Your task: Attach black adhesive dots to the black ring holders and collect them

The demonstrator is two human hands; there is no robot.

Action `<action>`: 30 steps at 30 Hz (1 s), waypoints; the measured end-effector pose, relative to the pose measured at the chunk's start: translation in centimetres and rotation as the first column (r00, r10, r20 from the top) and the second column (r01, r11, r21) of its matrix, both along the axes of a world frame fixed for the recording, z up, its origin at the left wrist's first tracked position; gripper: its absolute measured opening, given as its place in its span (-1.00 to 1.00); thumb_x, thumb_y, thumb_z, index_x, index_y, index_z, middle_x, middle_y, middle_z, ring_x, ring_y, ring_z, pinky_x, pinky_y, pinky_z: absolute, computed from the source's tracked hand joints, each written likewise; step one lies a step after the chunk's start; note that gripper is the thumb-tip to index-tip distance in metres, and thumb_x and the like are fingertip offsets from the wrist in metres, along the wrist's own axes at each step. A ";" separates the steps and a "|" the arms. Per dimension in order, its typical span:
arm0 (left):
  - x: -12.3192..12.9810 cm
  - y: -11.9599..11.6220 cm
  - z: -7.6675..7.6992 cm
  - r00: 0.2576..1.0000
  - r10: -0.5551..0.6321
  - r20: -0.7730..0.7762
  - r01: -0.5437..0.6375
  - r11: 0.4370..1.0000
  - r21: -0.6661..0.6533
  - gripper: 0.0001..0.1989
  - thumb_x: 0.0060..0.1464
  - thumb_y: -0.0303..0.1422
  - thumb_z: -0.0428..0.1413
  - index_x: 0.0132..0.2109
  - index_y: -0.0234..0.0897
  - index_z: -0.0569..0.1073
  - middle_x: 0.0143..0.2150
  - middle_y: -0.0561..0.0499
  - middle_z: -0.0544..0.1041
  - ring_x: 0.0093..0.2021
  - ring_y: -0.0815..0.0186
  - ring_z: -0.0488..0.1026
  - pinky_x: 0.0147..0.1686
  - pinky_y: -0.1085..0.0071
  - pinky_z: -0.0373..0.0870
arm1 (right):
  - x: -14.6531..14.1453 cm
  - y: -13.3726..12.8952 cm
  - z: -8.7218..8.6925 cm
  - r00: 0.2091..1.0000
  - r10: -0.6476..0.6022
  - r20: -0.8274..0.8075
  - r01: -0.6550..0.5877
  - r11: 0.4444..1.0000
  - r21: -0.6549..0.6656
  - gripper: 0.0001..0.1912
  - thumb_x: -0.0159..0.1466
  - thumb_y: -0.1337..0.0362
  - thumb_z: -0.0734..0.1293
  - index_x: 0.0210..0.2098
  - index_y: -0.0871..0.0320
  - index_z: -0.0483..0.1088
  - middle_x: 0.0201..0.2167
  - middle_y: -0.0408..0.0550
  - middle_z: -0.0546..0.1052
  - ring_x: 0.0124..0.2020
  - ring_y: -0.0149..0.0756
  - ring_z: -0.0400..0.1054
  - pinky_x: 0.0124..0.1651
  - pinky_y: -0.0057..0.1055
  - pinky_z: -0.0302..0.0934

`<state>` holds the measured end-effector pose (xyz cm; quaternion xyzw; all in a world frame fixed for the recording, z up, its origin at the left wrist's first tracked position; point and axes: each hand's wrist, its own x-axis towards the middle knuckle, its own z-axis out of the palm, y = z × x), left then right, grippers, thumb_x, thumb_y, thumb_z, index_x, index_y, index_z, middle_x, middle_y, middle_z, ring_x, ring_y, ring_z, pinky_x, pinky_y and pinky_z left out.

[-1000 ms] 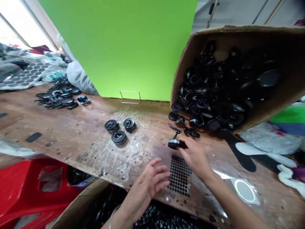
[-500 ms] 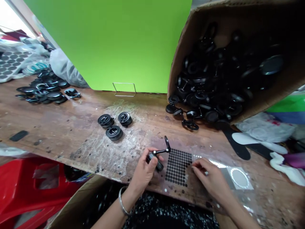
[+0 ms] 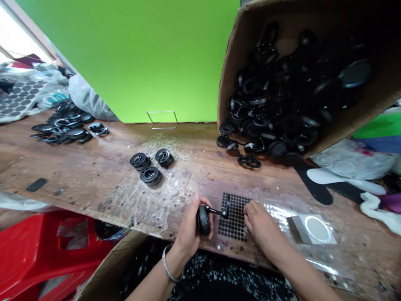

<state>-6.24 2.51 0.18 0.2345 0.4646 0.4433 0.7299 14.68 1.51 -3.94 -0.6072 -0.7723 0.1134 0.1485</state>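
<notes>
My left hand (image 3: 189, 228) is closed around a black folding stand (image 3: 204, 220) with a thick round base. Its thin jointed arm and end ring point right, over a clear sheet of small black adhesive dots (image 3: 233, 234) lying on the bench. At the right edge of that sheet is my right hand (image 3: 261, 225), its fingers bent and pressed together. Whatever the fingertips may hold is hidden. Three round black folded stands (image 3: 151, 176) sit together on the bench, left of my hands and farther back.
A cardboard box (image 3: 223, 90) full of black stands lies open at the back right, some spilling out. A pile of black parts (image 3: 64, 125) is at the back left. Behind stands a green panel (image 3: 140, 58); a red stool (image 3: 28, 246) is at lower left.
My left hand has turned the stand, so its base now faces sideways and its arm reaches lower over the dots. My right hand has moved left onto the sheet's edge, fingers more curled.
</notes>
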 end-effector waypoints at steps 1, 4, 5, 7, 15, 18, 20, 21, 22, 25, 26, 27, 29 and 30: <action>0.1 -0.1 0.0 1.000 -0.014 0.007 0.014 1.000 -0.016 -0.53 0.17 0.11 -0.06 -0.27 -0.24 0.33 -0.63 0.13 0.33 -0.69 0.43 0.24 -0.75 0.60 0.15 | -0.1 0.0 0.0 1.000 -0.003 0.003 0.003 1.000 0.004 -0.82 0.23 0.51 0.18 -0.40 0.12 0.28 -0.40 -0.07 0.39 -0.33 -0.23 0.29 -0.25 -0.33 0.17; 0.0 -0.2 -0.1 0.998 -0.058 -0.024 0.058 0.998 -0.021 -0.49 0.17 0.15 -0.11 -0.28 -0.24 0.33 -0.68 0.16 0.28 -0.74 0.48 0.18 -0.78 0.66 0.04 | -0.2 -0.2 -0.4 1.000 -0.010 0.001 0.010 1.000 0.020 -0.80 0.22 0.53 0.16 -0.41 0.11 0.24 -0.39 -0.05 0.38 -0.30 -0.20 0.28 -0.23 -0.31 0.17; -0.1 -0.3 -0.2 0.996 -0.067 -0.052 0.066 0.998 -0.012 -0.48 0.17 0.15 -0.12 -0.27 -0.24 0.33 -0.69 0.17 0.26 -0.75 0.49 0.16 -0.78 0.66 0.02 | -0.2 -0.3 -0.5 1.000 -0.012 -0.004 0.012 1.000 0.027 -0.81 0.22 0.52 0.16 -0.41 0.11 0.24 -0.39 -0.04 0.37 -0.30 -0.19 0.27 -0.23 -0.30 0.17; -0.3 -0.5 -0.4 0.988 -0.077 -0.131 0.080 0.997 0.014 -0.46 0.17 0.17 -0.15 -0.26 -0.24 0.35 -0.70 0.17 0.26 -0.76 0.50 0.13 -0.77 0.65 0.01 | 0.0 -0.4 -0.5 1.000 -0.013 -0.015 0.013 0.999 0.040 -0.82 0.23 0.50 0.16 -0.41 0.11 0.23 -0.38 -0.03 0.36 -0.30 -0.19 0.26 -0.24 -0.29 0.17; -0.7 -1.6 -0.4 0.929 -0.206 -0.306 0.269 0.947 0.178 -0.49 0.22 0.11 -0.15 -0.16 -0.22 0.40 -0.58 0.13 0.35 -0.63 0.43 0.23 -0.57 0.52 0.21 | -2.2 -1.7 5.4 0.891 0.005 -0.454 0.059 0.990 0.128 -0.88 0.25 0.42 0.25 -0.39 0.10 0.26 -0.22 -0.06 0.39 -0.09 -0.21 0.25 -0.05 -0.28 0.19; -0.2 -1.9 0.0 0.909 -0.189 -0.371 0.287 0.930 0.231 -0.52 0.24 0.06 -0.13 -0.16 -0.24 0.44 -0.47 0.04 0.44 -0.49 0.35 0.32 -0.42 0.45 0.29 | -4.1 -2.4 6.3 0.882 0.100 -0.460 -0.026 0.986 0.164 -0.86 0.25 0.46 0.24 -0.38 0.10 0.28 -0.21 -0.05 0.40 -0.04 -0.18 0.23 0.00 -0.23 0.17; 0.0 -2.0 0.1 0.900 -0.167 -0.403 0.294 0.915 0.277 -0.53 0.26 0.02 -0.13 -0.17 -0.24 0.46 -0.38 -0.01 0.48 -0.39 0.30 0.35 -0.31 0.42 0.31 | -4.8 -2.6 6.0 0.889 0.121 -0.442 -0.043 0.982 0.182 -0.85 0.23 0.48 0.26 -0.37 0.10 0.30 -0.21 -0.06 0.42 -0.04 -0.17 0.23 0.02 -0.19 0.16; 0.1 -2.0 0.1 0.897 -0.160 -0.412 0.298 0.908 0.295 -0.54 0.26 0.02 -0.14 -0.17 -0.24 0.46 -0.37 -0.02 0.48 -0.37 0.29 0.36 -0.27 0.40 0.31 | -5.0 -2.7 5.7 0.894 0.123 -0.432 -0.045 0.982 0.185 -0.85 0.22 0.49 0.26 -0.36 0.10 0.31 -0.21 -0.06 0.42 -0.04 -0.17 0.24 0.03 -0.17 0.16; 0.1 -2.1 0.0 0.895 -0.156 -0.417 0.301 0.903 0.308 -0.54 0.27 0.01 -0.14 -0.17 -0.24 0.47 -0.35 -0.02 0.48 -0.35 0.28 0.36 -0.24 0.39 0.30 | -5.1 -2.7 5.4 0.898 0.123 -0.423 -0.048 0.982 0.184 -0.85 0.21 0.49 0.27 -0.36 0.09 0.31 -0.21 -0.07 0.43 -0.04 -0.17 0.24 0.02 -0.16 0.16; 0.1 -2.2 -0.1 0.894 -0.176 -0.413 0.318 0.897 0.307 -0.54 0.28 0.00 -0.16 -0.15 -0.23 0.45 -0.35 -0.02 0.49 -0.33 0.26 0.38 -0.20 0.37 0.29 | -5.3 -2.7 5.1 0.899 0.117 -0.421 -0.045 0.983 0.176 -0.84 0.21 0.49 0.27 -0.36 0.09 0.31 -0.22 -0.07 0.43 -0.06 -0.16 0.25 0.00 -0.15 0.16; 0.1 -2.2 -0.1 0.893 -0.188 -0.409 0.326 0.896 0.300 -0.54 0.28 0.00 -0.17 -0.15 -0.23 0.44 -0.34 -0.02 0.50 -0.32 0.25 0.39 -0.19 0.36 0.30 | -5.3 -2.7 5.1 0.897 0.112 -0.427 -0.038 0.984 0.176 -0.84 0.20 0.50 0.27 -0.37 0.09 0.30 -0.24 -0.08 0.43 -0.07 -0.17 0.25 -0.01 -0.15 0.16; 0.1 -2.3 -0.1 0.892 -0.194 -0.407 0.330 0.897 0.296 -0.55 0.28 0.00 -0.18 -0.14 -0.22 0.43 -0.32 -0.02 0.51 -0.31 0.25 0.40 -0.17 0.35 0.30 | -5.4 -2.7 5.1 0.895 0.109 -0.433 -0.033 0.983 0.179 -0.83 0.20 0.50 0.27 -0.38 0.10 0.30 -0.25 -0.08 0.43 -0.07 -0.17 0.25 -0.03 -0.15 0.15; 0.2 -2.3 -0.1 0.891 -0.194 -0.410 0.329 0.898 0.292 -0.54 0.29 -0.01 -0.19 -0.13 -0.23 0.43 -0.30 -0.02 0.51 -0.29 0.25 0.40 -0.16 0.36 0.30 | -5.6 -2.8 5.2 0.893 0.114 -0.436 -0.033 0.982 0.189 -0.83 0.20 0.52 0.27 -0.39 0.11 0.28 -0.26 -0.08 0.42 -0.08 -0.17 0.25 -0.04 -0.16 0.15; 0.2 -2.3 -0.1 0.893 -0.184 -0.410 0.321 0.899 0.297 -0.55 0.30 -0.02 -0.19 -0.13 -0.23 0.44 -0.29 -0.02 0.51 -0.27 0.25 0.40 -0.14 0.37 0.30 | -5.7 -2.8 5.2 0.895 0.120 -0.430 -0.036 0.979 0.198 -0.83 0.20 0.52 0.27 -0.38 0.11 0.29 -0.26 -0.07 0.42 -0.08 -0.17 0.25 -0.04 -0.15 0.15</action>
